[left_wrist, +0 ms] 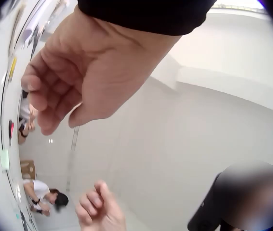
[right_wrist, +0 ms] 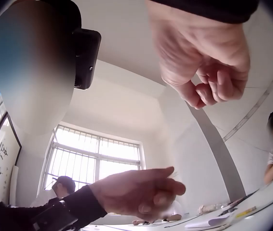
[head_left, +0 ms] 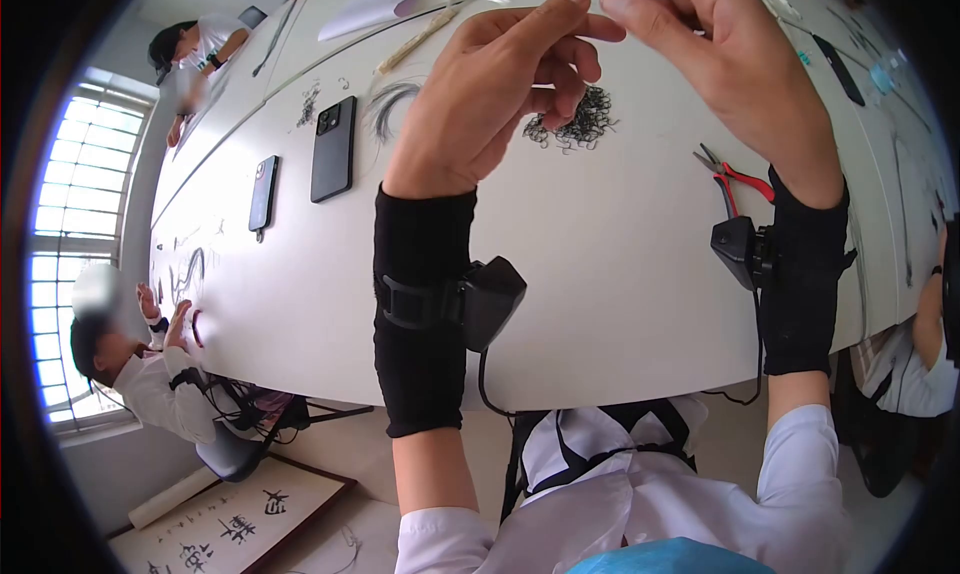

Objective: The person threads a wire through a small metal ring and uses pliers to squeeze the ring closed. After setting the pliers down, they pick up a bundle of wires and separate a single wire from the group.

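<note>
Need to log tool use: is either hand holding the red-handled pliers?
No, the head view shows the pliers lying on the table, apart from the left hand and the right hand.

Downward head view, close wrist views, hands (head_left: 490, 94) in all

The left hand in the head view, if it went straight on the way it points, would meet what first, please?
The left hand would probably meet the right hand first, though the depth there is hard to judge.
</note>
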The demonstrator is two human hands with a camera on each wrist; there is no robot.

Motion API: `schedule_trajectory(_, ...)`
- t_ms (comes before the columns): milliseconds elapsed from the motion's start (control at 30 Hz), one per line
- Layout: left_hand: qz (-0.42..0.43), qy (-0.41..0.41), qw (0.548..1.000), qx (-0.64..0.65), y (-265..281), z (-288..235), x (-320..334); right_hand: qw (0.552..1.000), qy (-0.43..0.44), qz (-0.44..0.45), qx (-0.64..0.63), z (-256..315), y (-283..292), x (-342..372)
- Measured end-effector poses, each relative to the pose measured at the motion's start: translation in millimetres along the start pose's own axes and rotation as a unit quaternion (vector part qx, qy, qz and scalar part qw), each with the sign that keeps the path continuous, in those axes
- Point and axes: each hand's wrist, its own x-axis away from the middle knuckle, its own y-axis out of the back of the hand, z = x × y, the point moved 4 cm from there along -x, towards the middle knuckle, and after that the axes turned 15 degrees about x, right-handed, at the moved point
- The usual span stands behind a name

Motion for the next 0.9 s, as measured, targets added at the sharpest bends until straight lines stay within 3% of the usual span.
schedule_trajectory(67,-0.034,-0.035,0.994,0.099,-2,1,-6,0.997,0.012,0.070,0.036,-4,-8,6)
schedule_trajectory(167,0.023,-0.146,0.984,0.099,26,-12,-7,0.985,-0.078,0.138,0.070,-9,0,9)
schedule_trajectory(200,-0.004,-0.166,0.981,0.097,31,-18,-3,0.981,-0.099,0.129,0.107,-23,1,11)
schedule_trajectory(333,-0.115,-0.265,0.957,-0.008,49,-42,14,0.924,-0.111,0.270,0.245,-44,14,11)
schedule_trajectory(400,-0.145,-0.255,0.951,-0.093,41,-44,19,0.950,0.020,0.086,0.299,-67,6,18)
schedule_trajectory(467,-0.143,-0.200,0.950,-0.194,21,-39,19,0.972,0.055,0.009,0.228,-68,7,17)
schedule_trajectory(533,-0.128,-0.172,0.943,-0.255,1,-27,13,0.998,-0.003,0.040,0.038,-48,5,-5)
schedule_trajectory(633,-0.097,-0.204,0.917,-0.330,-13,-11,7,0.989,0.014,0.027,-0.144,-29,-13,-9)
schedule_trajectory(900,-0.095,-0.183,0.924,-0.321,-20,-6,8,0.989,-0.001,0.036,-0.144,-21,-14,-6)
